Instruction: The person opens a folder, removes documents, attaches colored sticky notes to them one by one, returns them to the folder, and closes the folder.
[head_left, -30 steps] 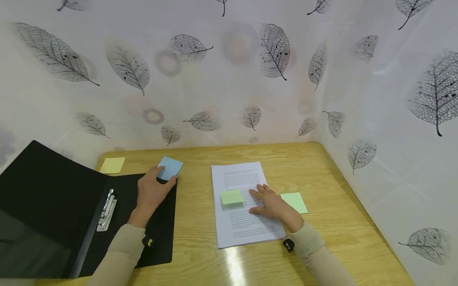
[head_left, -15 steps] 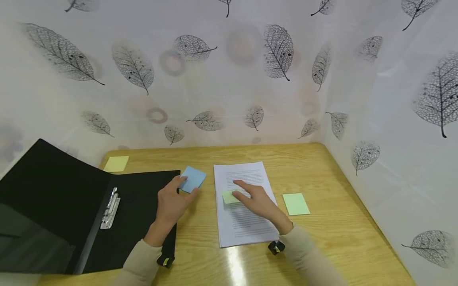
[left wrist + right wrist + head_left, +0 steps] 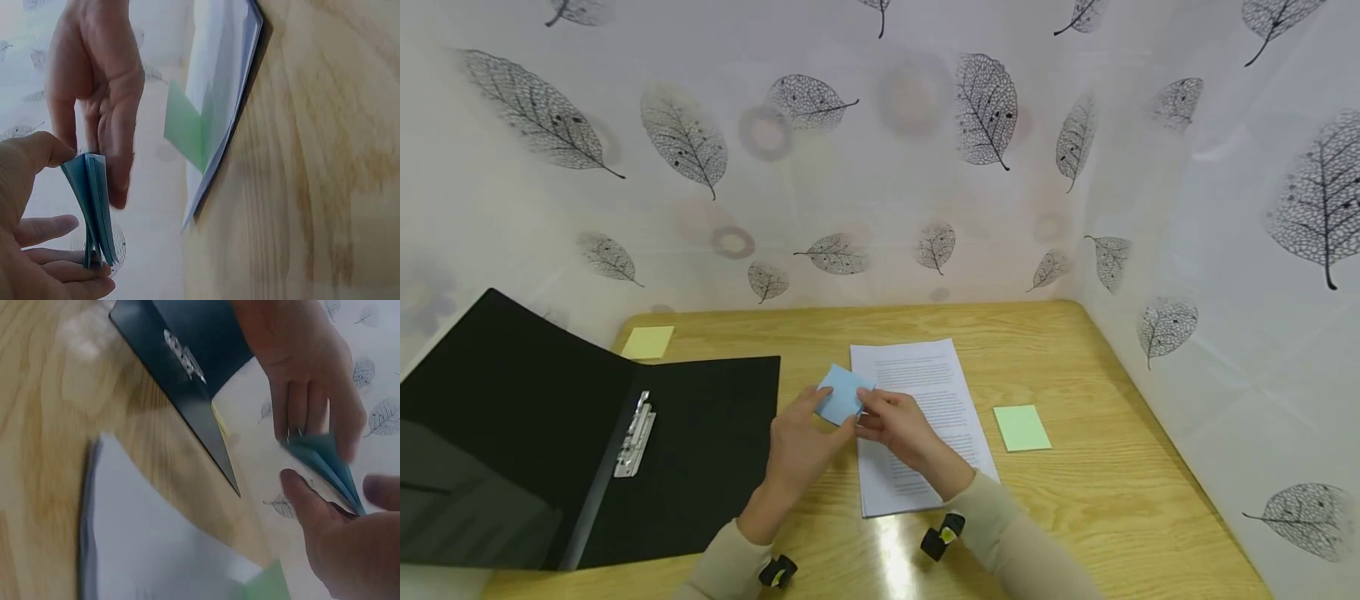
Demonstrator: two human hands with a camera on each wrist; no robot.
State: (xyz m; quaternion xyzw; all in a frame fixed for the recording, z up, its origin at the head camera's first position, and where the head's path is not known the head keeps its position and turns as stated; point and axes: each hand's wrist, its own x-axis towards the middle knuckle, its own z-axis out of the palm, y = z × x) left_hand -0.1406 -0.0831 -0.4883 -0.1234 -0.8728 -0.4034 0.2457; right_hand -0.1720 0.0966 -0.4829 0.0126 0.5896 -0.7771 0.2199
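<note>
A blue sticky note pad point(image 3: 844, 394) is held up between both hands, over the gap between folder and papers. My left hand point(image 3: 801, 437) grips it from the left, thumb on one side and fingers on the other. At its right corner, my right hand point(image 3: 906, 429) pinches the pad with thumb and fingers. Seen edge-on in the left wrist view, the pad point(image 3: 94, 206) has its sheets slightly fanned apart. Below the right hand lies a stack of printed papers point(image 3: 951, 400). A green sticky note point(image 3: 184, 128) stands up from that stack, hidden behind the right hand in the head view.
An open black folder point(image 3: 722, 450) with a metal clip point(image 3: 636, 437) covers the table's left side. Behind it lies a yellow sticky note pad point(image 3: 647, 342). A pale green pad point(image 3: 1022, 428) rests right of the papers. Leaf-patterned curtains point(image 3: 865, 183) enclose the wooden table.
The left hand has carried the blue pad rightward from the folder's far corner. The right hand has lifted off the papers, moved left and taken hold of the pad's corner.
</note>
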